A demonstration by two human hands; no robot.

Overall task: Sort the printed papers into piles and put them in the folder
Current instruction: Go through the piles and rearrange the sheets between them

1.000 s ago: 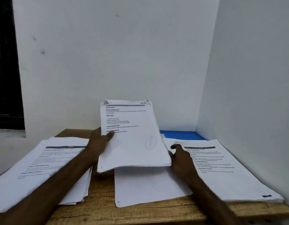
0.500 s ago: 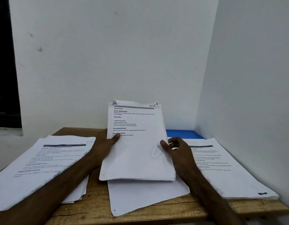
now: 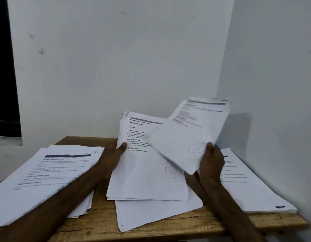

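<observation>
the stack (image 3: 146, 168) of printed papers is held tilted up over the middle of the table (image 3: 186, 222), its near edge low above a loose sheet (image 3: 151, 213) lying flat. the left hand (image 3: 112, 158) grips the stack's left edge, thumb pressed on the printed face, the other fingers hidden behind it. a sheet (image 3: 182, 145), blurred so that one page or several cannot be told, is lifted to the right and covers the stack's upper right corner. the right hand (image 3: 211, 163) pinches its near corner, thumb on top by a pen circle, fingers curled underneath and mostly out of sight. a left pile (image 3: 46, 177) and a right pile (image 3: 247, 186) lie flat on either side, each partly under a forearm. white wall (image 3: 116, 67) stands behind.
</observation>
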